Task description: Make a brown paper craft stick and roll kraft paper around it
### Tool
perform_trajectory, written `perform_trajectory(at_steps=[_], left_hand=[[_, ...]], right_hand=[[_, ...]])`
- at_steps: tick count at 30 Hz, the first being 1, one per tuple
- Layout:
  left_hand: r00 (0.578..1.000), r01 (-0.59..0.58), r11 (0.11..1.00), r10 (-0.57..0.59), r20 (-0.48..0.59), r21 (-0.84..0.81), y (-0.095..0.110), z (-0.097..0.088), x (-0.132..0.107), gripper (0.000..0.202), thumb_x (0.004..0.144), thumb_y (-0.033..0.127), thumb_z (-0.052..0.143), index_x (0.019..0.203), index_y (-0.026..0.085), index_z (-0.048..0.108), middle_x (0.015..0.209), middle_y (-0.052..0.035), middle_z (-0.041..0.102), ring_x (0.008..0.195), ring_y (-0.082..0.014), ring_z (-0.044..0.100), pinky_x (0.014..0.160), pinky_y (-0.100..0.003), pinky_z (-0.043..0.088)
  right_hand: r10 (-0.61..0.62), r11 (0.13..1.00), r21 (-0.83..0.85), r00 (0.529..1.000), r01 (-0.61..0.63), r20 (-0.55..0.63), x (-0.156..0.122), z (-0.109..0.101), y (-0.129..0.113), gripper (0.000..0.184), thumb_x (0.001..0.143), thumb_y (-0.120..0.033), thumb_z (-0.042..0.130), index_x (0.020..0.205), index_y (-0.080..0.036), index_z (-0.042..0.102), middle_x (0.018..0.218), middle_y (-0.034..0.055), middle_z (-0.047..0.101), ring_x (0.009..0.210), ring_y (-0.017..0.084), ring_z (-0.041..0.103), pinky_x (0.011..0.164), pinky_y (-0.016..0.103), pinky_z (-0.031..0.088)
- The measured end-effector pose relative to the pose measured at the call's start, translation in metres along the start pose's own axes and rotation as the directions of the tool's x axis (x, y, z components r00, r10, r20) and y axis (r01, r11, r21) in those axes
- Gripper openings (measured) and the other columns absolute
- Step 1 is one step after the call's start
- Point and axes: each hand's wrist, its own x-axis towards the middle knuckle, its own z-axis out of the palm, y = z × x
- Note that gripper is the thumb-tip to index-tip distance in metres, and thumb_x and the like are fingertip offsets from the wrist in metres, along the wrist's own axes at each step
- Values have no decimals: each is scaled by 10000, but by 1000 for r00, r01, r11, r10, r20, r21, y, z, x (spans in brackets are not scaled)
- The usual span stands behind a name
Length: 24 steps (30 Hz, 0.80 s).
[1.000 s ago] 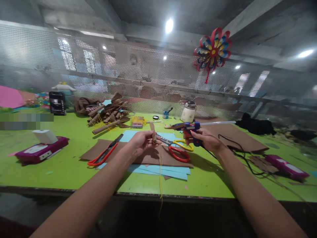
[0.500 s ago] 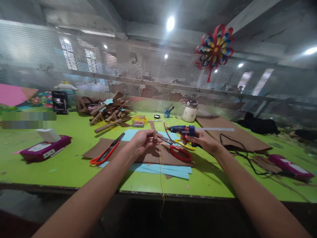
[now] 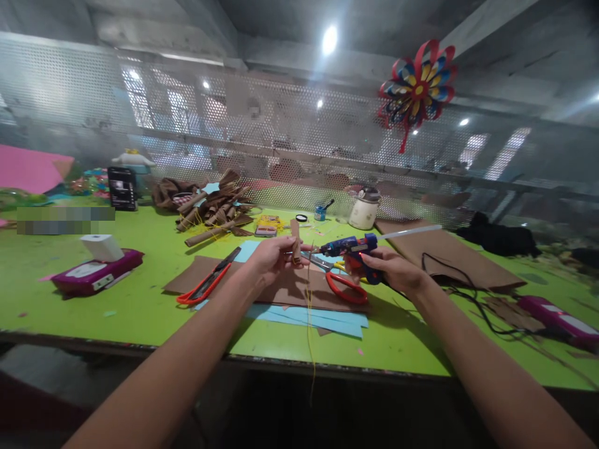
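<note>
My left hand pinches a narrow strip of brown paper, held upright above the table. A yellow string hangs below it past the table's front edge. My right hand is wrapped round a blue hot glue gun with a long clear glue stick out of its back end; a small red light glows on it. The nozzle points left, close to the strip. Beneath the hands lie scissors with red and yellow handles, on brown paper sheets over light blue paper.
Red-handled scissors or cutter lie left of my left hand. A heap of brown paper rolls, a blue jar and a cream bottle stand farther back. Purple power strips sit at both sides, and a black cord trails at right.
The glue gun has tilted, its back end higher, and its nozzle is nearer the strip's lower part. A brown sliver near the nozzle has shifted lower. The view has shifted slightly.
</note>
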Motion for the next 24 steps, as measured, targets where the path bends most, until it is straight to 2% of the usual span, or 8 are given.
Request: perform_trajectory(at_steps=[3,9,14,18,24], left_hand=[[1000,-10,1000,9,27,30,3,0,-3,135,852,149,447,870,88,566,801,-134,703,532,-162,653,489,-252,521],[997,18,995,-24,70,94,0,0,-2,112,842,129,444,799,101,544,881,-163,704,534,-163,655,498,-250,506],[992,-30,994,17,122,107,2,5,-6,99,861,146,429,812,118,511,892,-175,702,589,-182,670,533,-265,511],[998,-58,987,52,47,152,2,9,-7,103,865,125,421,814,117,509,830,-154,705,558,-176,666,506,-249,499],[992,-113,984,119,-37,136,2,8,-4,122,870,123,411,788,113,501,811,-145,706,567,-170,670,487,-223,490]], right_hand=[[11,998,-55,1000,-10,11,0,-2,-1,298,821,-391,590,943,-129,661,818,87,655,684,166,617,638,299,474],[18,977,-211,997,-2,72,-2,-2,-6,322,841,-392,564,1012,-129,640,810,85,663,721,170,600,647,291,453],[41,941,-339,996,-10,84,-2,0,-9,345,834,-430,561,950,-114,638,782,80,654,712,166,576,625,283,436],[15,925,-380,998,8,58,-1,1,-10,347,833,-447,553,922,-122,637,765,73,652,711,171,568,622,288,422],[8,913,-407,998,17,60,-1,2,-12,329,839,-436,548,912,-128,635,765,69,643,696,160,543,594,279,384]])
